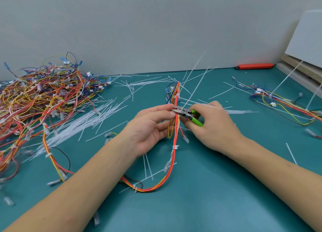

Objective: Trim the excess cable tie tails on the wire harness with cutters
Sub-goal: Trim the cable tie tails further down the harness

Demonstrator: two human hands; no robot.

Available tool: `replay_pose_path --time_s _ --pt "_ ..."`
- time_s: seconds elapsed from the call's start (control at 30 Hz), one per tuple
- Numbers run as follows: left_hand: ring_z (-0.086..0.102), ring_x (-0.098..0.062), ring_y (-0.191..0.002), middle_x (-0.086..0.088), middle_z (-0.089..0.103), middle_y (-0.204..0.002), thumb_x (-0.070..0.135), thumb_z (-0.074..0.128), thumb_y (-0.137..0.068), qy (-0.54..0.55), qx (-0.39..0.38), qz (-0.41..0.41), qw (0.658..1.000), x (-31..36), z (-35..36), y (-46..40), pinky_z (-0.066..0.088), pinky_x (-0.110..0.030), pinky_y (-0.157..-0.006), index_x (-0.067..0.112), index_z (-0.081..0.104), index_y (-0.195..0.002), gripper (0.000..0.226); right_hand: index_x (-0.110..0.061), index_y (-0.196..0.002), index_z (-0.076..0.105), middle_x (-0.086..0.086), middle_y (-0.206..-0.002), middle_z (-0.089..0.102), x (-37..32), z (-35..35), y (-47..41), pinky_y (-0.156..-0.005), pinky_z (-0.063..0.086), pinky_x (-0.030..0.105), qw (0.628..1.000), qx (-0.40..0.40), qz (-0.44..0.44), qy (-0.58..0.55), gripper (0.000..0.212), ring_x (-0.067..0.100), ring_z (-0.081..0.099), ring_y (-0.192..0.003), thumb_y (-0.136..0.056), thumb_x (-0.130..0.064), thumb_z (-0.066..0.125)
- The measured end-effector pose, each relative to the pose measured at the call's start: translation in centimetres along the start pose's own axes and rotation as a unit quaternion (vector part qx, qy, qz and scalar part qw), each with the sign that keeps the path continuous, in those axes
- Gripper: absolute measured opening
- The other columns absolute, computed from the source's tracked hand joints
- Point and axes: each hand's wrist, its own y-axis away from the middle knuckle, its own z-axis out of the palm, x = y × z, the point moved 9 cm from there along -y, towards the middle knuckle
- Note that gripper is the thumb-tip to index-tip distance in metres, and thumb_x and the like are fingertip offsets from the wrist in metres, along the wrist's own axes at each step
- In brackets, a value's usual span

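A wire harness (174,150) of red, orange and yellow wires runs up the middle of the teal table, bound by white cable ties (175,147). My left hand (149,127) pinches the bundle at mid-height. My right hand (212,125) grips green-handled cutters (187,114). Their metal jaws are slightly apart, at the bundle beside my left fingertips. A long white tie tail (196,88) rises up and to the right from that spot. Further long tails stick up from the top of the harness.
A big heap of wire harnesses (40,99) fills the left side. Several cut white tie tails (90,120) lie scattered on the table (200,188). More harnesses (282,103) lie at the right. An orange tool (253,66) rests by the back wall. Boards lean at the far right (306,40).
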Motion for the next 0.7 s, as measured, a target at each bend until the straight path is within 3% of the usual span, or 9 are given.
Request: replay_pose_path --time_s 0.07,0.17,0.27,0.33,0.4,0.5,0.57,0.7 --pt "0.070 -0.016 -0.068 -0.009 0.074 -0.094 -0.003 0.062 -0.091 -0.002 -0.001 0.001 1.000 0.05 0.01 0.02 0.059 -0.026 -0.068 0.000 0.063 -0.132 0.041 -0.043 -0.107 0.066 -0.024 -0.097 0.068 -0.17 -0.20 -0.09 -0.092 0.033 0.039 1.000 0.002 0.005 0.008 0.036 0.012 0.046 -0.108 -0.087 -0.070 0.052" --pt "0.070 -0.016 -0.067 -0.009 0.074 -0.092 -0.003 0.062 -0.091 -0.005 -0.001 -0.001 1.000 0.01 -0.09 0.02 0.058 -0.026 -0.065 -0.001 0.063 -0.132 0.041 -0.045 -0.112 0.065 -0.023 -0.102 0.067 -0.11 0.02 -0.23 -0.095 0.032 0.041 1.000 -0.010 0.008 0.002 0.034 0.011 0.045 -0.113 -0.090 -0.068 0.055" --pt "0.070 -0.015 -0.068 -0.007 0.073 -0.092 -0.002 0.061 -0.092 -0.012 -0.003 -0.001 1.000 -0.03 -0.15 -0.14 0.058 -0.027 -0.072 0.001 0.063 -0.132 0.040 -0.035 -0.088 0.064 -0.021 -0.076 0.061 0.06 0.12 -0.29 -0.081 0.035 0.037 1.000 -0.006 0.000 0.000 0.029 0.008 0.047 -0.088 -0.093 -0.063 0.058" --pt "0.070 -0.015 -0.068 -0.007 0.072 -0.095 -0.001 0.062 -0.092 -0.011 -0.006 -0.001 1.000 -0.05 -0.14 -0.21 0.057 -0.028 -0.075 0.001 0.063 -0.133 0.041 -0.024 -0.066 0.049 -0.014 -0.057 0.052 0.17 0.29 -0.29 -0.062 0.029 0.033 1.000 -0.014 0.002 -0.004 0.049 0.011 0.044 -0.063 -0.095 -0.061 0.057" --pt "0.070 -0.015 -0.069 -0.007 0.072 -0.097 0.000 0.063 -0.092 -0.009 -0.012 -0.002 1.000 -0.03 -0.06 -0.21 0.058 -0.028 -0.075 0.002 0.062 -0.134 0.042 -0.021 -0.060 0.041 -0.014 -0.056 0.051 0.22 0.43 -0.23 -0.053 0.025 0.032 1.000 -0.024 0.012 -0.006 0.056 0.016 0.039 -0.053 -0.097 -0.059 0.057" --pt "0.069 -0.015 -0.068 -0.007 0.072 -0.094 -0.001 0.063 -0.091 -0.009 -0.010 -0.001 1.000 -0.03 -0.03 -0.15 0.058 -0.028 -0.073 0.001 0.062 -0.134 0.043 -0.020 -0.062 0.042 -0.006 -0.053 0.048 0.27 0.33 -0.07 -0.050 0.027 0.032 0.999 -0.027 0.018 -0.008 0.054 0.015 0.040 -0.052 -0.097 -0.058 0.059" --pt "0.069 -0.015 -0.067 -0.007 0.073 -0.091 -0.002 0.063 -0.091 -0.008 -0.002 -0.001 1.000 -0.05 -0.17 -0.13 0.058 -0.027 -0.070 0.001 0.063 -0.133 0.042 -0.021 -0.068 0.049 -0.006 -0.056 0.049 -0.02 0.39 -0.08 -0.056 0.034 0.034 0.999 -0.033 0.003 -0.013 0.046 0.018 0.048 -0.063 -0.096 -0.057 0.059" --pt "0.070 -0.016 -0.068 -0.007 0.074 -0.093 -0.002 0.062 -0.091 -0.013 0.001 -0.002 1.000 -0.10 -0.28 -0.11 0.057 -0.026 -0.067 0.001 0.065 -0.130 0.039 -0.034 -0.095 0.065 -0.015 -0.081 0.064 -0.41 0.32 -0.15 -0.086 0.046 0.043 0.999 -0.039 -0.002 -0.026 0.019 0.020 0.051 -0.093 -0.095 -0.052 0.060"
